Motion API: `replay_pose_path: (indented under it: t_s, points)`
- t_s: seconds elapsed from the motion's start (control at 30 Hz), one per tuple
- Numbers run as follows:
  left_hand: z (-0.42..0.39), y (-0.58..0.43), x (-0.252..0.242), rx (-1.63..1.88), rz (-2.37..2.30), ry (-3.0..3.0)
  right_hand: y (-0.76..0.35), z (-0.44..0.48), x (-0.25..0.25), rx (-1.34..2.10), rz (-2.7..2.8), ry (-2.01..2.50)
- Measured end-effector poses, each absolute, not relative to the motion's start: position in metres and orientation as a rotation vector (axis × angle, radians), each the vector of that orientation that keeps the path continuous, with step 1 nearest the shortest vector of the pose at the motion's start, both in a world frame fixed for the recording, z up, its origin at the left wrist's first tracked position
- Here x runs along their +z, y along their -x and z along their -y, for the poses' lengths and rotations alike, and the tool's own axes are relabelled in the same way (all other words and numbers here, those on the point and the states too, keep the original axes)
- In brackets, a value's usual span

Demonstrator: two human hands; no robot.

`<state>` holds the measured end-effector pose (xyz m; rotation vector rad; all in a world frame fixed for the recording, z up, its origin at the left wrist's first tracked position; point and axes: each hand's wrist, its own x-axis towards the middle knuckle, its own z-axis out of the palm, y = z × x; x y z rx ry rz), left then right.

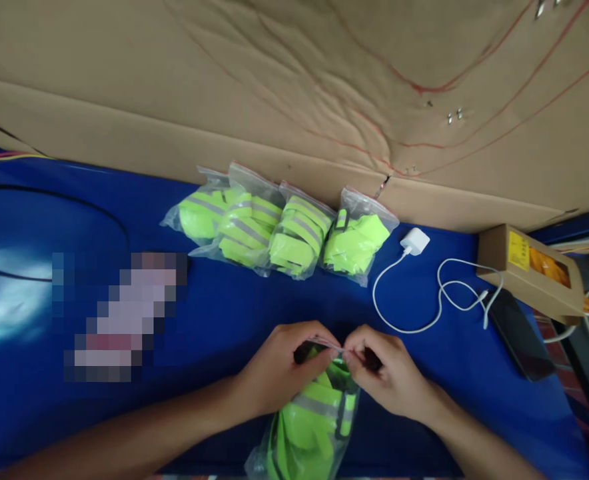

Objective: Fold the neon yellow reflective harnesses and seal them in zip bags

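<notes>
A clear zip bag (pixel 309 427) with a folded neon-yellow reflective strap garment inside hangs between my hands at the table's near edge. My left hand (pixel 294 363) pinches the bag's top edge between thumb and fingers. Right beside it, my right hand (pixel 382 363) grips the same top edge, its fingertips almost touching the left ones. Grey reflective bands and a small dark-edged tab show through the plastic. Beyond my hands, several similar filled bags lean in a row against the brown backing, among them one with neon straps (pixel 299 237) and another at the row's right end (pixel 357 243).
On the blue table (pixel 234 313), a white charger (pixel 415 241) trails a looped white cable (pixel 409 330) on the right. Near it lie a dark phone (pixel 522 333) and a cardboard box (pixel 499 257). A pixelated object (pixel 129 313) rests at left. Brown paper (pixel 124 80) covers the back.
</notes>
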<state>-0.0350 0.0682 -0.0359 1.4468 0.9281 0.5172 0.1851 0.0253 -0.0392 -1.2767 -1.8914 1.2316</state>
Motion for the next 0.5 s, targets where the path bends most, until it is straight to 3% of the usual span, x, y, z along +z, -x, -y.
replay_pose_path:
  t_s: [0.5]
  points:
    - [-0.0648,0.0401,-0.0412,0.616,-0.800,-1.745,-0.1852,-0.0202,-0.0400,1.009,2.075,1.264]
